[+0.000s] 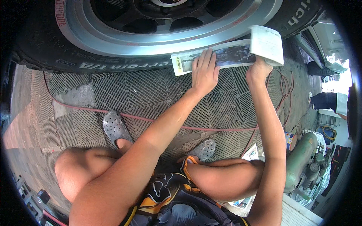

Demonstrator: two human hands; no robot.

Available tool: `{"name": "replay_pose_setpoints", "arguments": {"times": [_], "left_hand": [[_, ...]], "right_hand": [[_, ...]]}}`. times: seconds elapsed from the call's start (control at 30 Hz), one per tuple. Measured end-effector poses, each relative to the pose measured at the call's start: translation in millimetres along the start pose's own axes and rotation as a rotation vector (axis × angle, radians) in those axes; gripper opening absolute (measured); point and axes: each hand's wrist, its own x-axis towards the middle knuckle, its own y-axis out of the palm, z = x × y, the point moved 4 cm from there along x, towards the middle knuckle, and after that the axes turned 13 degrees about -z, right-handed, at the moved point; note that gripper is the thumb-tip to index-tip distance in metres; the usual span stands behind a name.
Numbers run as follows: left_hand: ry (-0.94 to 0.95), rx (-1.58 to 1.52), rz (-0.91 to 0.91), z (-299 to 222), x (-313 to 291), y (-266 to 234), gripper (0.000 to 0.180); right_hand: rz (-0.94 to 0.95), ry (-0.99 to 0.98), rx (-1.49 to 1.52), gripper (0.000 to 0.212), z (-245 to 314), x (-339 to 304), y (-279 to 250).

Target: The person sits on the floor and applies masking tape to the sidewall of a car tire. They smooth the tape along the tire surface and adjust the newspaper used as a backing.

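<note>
A folded strip of newspaper (233, 53) lies along the lower edge of a silver wheel rim (158, 48), where the rim meets the black tyre (49, 56). My left hand (204, 72) rests on the strip near its left end, fingers stretched out and lying flat on the paper. At the other end, my right hand (259, 69) is closed round the paper from below. Above that hand the paper's end folds up into a pale flap, slightly blurred. The fingers of my right hand are partly hidden behind it.
A red hose (211, 129) crosses the ribbed floor mats (124, 90) and coils at the right. A green tank (302, 160) stands by my right arm, with a tin (289, 141) beside it. Paper sheets (250, 153) lie near my right leg. Another person's dark-clothed leg (324, 100) shows far right.
</note>
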Motion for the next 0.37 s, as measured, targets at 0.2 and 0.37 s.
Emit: {"name": "replay_pose_setpoints", "arguments": {"times": [0.2, 0.37], "left_hand": [[-0.025, 0.029, 0.005, 8.1, -9.9, 0.5, 0.057], [-0.025, 0.043, 0.009, 5.0, -12.4, 3.9, 0.056]], "right_hand": [[0.37, -0.016, -0.372, 0.032, -15.8, 7.0, -11.8], [0.441, -0.097, -0.521, 0.055, -29.3, 19.3, -31.7]]}}
